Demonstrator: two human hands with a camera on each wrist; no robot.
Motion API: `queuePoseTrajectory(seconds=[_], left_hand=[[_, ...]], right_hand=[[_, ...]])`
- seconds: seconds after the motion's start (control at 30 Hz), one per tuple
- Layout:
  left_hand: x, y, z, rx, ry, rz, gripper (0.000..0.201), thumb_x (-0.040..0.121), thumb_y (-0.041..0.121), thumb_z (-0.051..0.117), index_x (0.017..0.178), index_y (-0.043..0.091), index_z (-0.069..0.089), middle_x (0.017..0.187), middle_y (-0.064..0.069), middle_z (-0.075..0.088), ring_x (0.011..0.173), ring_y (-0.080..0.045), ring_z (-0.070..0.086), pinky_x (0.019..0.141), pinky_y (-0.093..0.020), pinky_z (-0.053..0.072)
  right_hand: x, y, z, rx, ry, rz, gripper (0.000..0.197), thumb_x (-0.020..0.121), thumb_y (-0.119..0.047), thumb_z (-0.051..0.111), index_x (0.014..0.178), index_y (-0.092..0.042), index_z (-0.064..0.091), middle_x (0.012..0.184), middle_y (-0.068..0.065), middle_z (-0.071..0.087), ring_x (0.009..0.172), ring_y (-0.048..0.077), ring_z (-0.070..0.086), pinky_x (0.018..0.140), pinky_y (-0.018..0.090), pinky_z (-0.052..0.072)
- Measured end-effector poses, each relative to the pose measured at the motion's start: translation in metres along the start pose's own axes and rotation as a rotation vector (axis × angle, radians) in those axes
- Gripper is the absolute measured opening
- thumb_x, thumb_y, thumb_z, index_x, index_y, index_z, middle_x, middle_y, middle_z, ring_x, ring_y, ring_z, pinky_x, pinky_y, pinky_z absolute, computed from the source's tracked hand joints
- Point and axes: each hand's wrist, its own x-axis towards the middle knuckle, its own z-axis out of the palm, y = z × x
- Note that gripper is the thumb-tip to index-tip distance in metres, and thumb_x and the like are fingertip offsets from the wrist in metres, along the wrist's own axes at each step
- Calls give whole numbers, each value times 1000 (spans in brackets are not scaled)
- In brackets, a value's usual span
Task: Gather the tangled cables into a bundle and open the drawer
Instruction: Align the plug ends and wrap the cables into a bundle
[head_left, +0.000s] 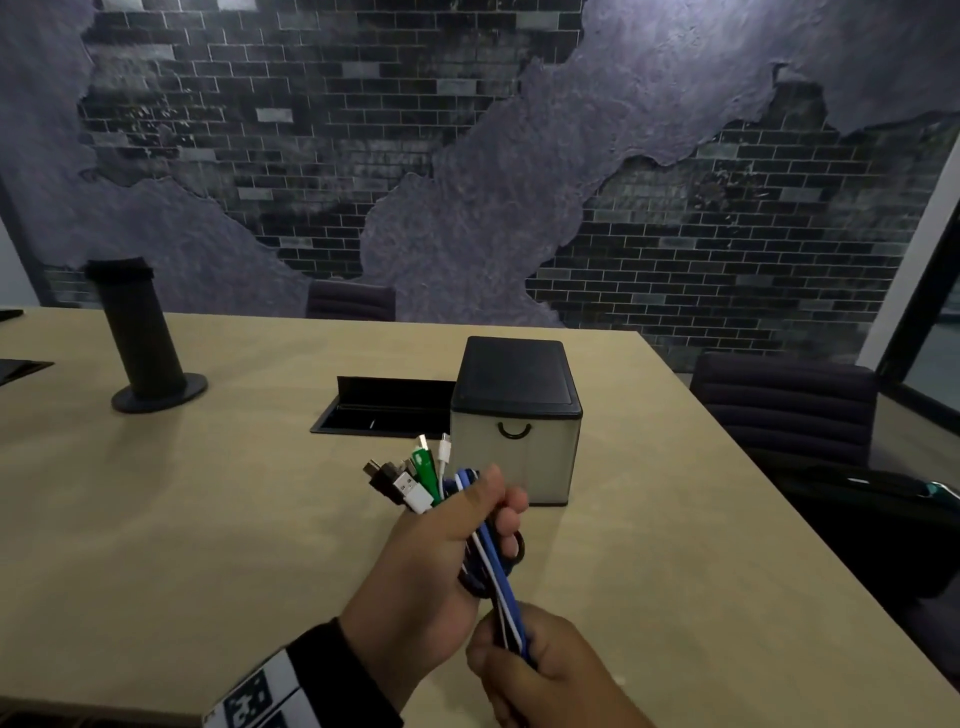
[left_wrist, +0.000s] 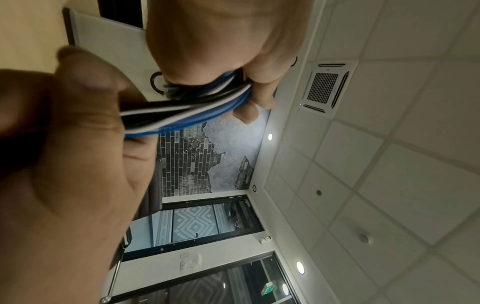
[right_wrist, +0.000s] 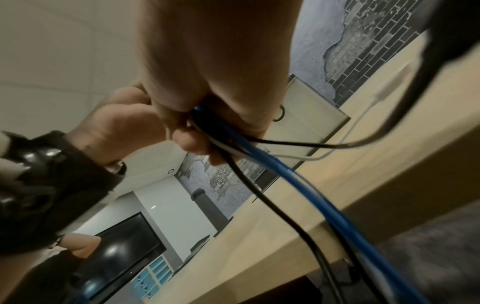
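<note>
With my right hand (head_left: 540, 670) and left hand (head_left: 441, 551) both curled tight around the cables (head_left: 493, 566) just in front of the drawer (head_left: 517, 457), freeing one hand for its handle (head_left: 514, 430) may let loose strands spill.

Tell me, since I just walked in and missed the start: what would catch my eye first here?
The bundle of cables, blue, white, black and green, gripped by the left hand above the table, plugs fanning out on top. The right hand grips the strands lower down, near the table's front edge. Just behind stands a small drawer box with a black top and ring pull, drawer shut.
</note>
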Motion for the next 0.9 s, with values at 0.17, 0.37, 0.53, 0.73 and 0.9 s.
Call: queuePoseTrajectory(seconds=[0.17,0.37,0.53,0.73,0.9], left_hand=[[-5,8,-1,10,-43,-51,41,72,47,63,64,8,53,51,-2,53,41,-11,45,42,-22,45],[-30,36,-17,156,-419,-70,42,64,41,86,57,7,62,54,-7,55,44,-14,49,49,-25,46],[-37,34,-35,326,-631,-306,25,72,32,82,65,11,71,63,-6,70,49,-11,60,55,-22,47],[-23,19,-39,1057,-549,-288,24,84,29,75,85,52,70,83,27,66,79,12,60,80,-7,49],[1,-14,-59,1186,-170,57,23,77,27,77,96,31,65,80,3,70,67,-9,68,72,-29,57]], right_hand=[[4,-1,-14,-121,-180,30,12,88,-26,63,77,-25,65,66,-4,55,62,6,52,62,16,40],[15,27,-40,-480,-165,155,14,78,-38,65,65,-35,68,71,-8,69,71,-4,59,69,21,46],[32,11,-63,-661,-95,142,30,78,-7,57,64,-31,67,62,-1,65,49,2,52,55,26,47],[41,-22,-67,-808,-17,86,15,87,-24,67,72,-23,66,59,-8,54,46,4,45,47,19,39],[33,-28,-55,-474,78,107,19,82,-25,68,68,-14,63,51,-2,50,44,17,49,49,26,42]])
